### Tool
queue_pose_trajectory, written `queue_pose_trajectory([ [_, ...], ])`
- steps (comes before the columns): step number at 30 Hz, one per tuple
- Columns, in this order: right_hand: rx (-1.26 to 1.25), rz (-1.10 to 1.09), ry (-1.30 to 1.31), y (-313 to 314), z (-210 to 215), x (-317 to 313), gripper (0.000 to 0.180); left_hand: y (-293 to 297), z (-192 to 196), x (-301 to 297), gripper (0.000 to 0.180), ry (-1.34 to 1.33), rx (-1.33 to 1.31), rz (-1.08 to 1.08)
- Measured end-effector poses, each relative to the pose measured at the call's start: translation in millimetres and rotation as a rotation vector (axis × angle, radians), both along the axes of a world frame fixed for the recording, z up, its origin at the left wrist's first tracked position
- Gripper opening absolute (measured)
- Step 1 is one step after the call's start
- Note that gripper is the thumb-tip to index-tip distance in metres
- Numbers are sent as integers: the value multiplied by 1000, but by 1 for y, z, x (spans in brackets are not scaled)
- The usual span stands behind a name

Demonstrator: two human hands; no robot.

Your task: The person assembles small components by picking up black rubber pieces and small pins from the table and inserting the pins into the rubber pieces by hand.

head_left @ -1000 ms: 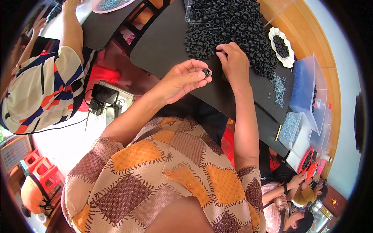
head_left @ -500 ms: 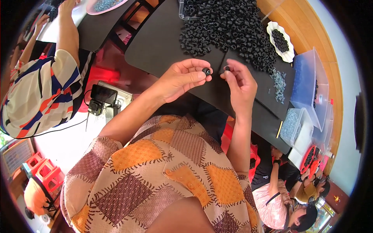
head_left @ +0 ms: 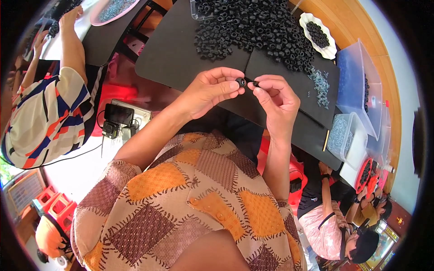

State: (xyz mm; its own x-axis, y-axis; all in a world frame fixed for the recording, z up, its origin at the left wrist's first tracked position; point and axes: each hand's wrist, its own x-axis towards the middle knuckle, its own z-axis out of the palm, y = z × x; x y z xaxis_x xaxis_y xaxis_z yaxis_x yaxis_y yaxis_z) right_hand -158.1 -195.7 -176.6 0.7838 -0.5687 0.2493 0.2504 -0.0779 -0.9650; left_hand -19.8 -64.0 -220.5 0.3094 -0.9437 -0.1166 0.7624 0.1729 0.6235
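Observation:
Between the thumb and fingers of my left hand [head_left: 217,90] is a round black plastic part [head_left: 241,82], its hollow end turned toward my other hand. My right hand [head_left: 276,95] pinches a smaller black piece [head_left: 256,84] just to the right of it. A narrow gap seems to part the two pieces. Both hands are held over the near edge of a dark table [head_left: 174,49]. Beyond them lies a large pile of black hollow plastic parts [head_left: 262,31]. To the right of the pile, small clear bluish pieces [head_left: 320,86] are scattered on the tabletop.
A white scalloped dish [head_left: 331,50] holds more black parts. At the right stand a tall clear bin [head_left: 350,77] and a clear tub [head_left: 350,133] of bluish pieces. A thin yellow stick [head_left: 326,140] lies by the edge. Other people sit left [head_left: 45,117] and lower right [head_left: 321,226].
My right hand has moved left and slightly down, bringing its small black piece close to the part in my left hand. The whole view has shifted a little.

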Motion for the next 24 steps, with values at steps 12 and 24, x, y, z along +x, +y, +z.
queue_pose_trajectory([
  [12, -207, -69, 70, 3, -3, 4, 13, 0, 6, 2, 31, -123, 63, 7],
  [24, -37, -85, 113, 17, -18, 8, 13, 9, 8, 5, 26, -517, 185, 119],
])
